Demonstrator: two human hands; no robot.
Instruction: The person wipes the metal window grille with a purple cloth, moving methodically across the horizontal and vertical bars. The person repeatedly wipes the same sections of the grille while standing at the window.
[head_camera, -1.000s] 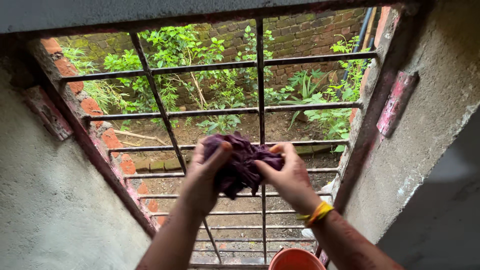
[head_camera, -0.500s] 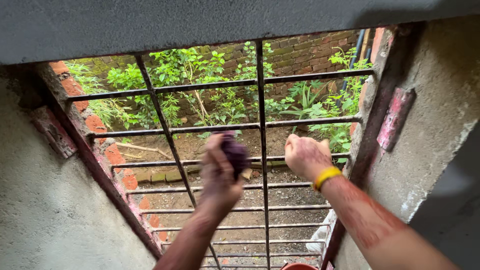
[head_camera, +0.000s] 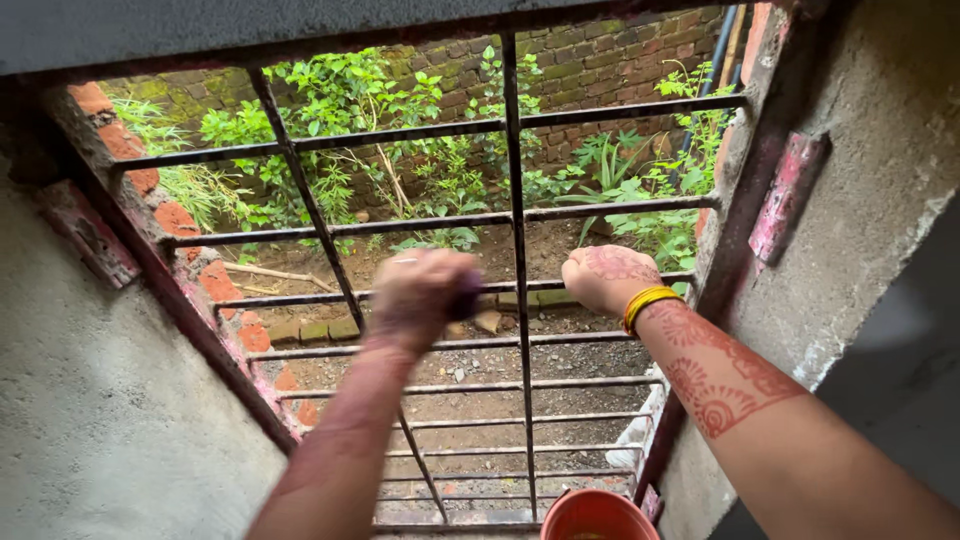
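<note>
Barred window grille (head_camera: 515, 215) fronts a leafy yard. Left hand (head_camera: 420, 297) is clenched on a purple cloth (head_camera: 468, 296) against the bars. Right hand (head_camera: 600, 277), at 3 o'clock of it, is fisted around a horizontal bar; orange bucket (head_camera: 592, 514) at 6 o'clock.

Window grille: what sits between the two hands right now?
In the head view, one vertical bar of the grille stands between the left hand, closed on a dark purple cloth, and the right hand gripping a horizontal bar.

Left hand (head_camera: 420, 296) motion-blurred, purple cloth (head_camera: 468, 297) mostly hidden in fist; orange bucket (head_camera: 595, 515) cut off at btm edge.
</note>
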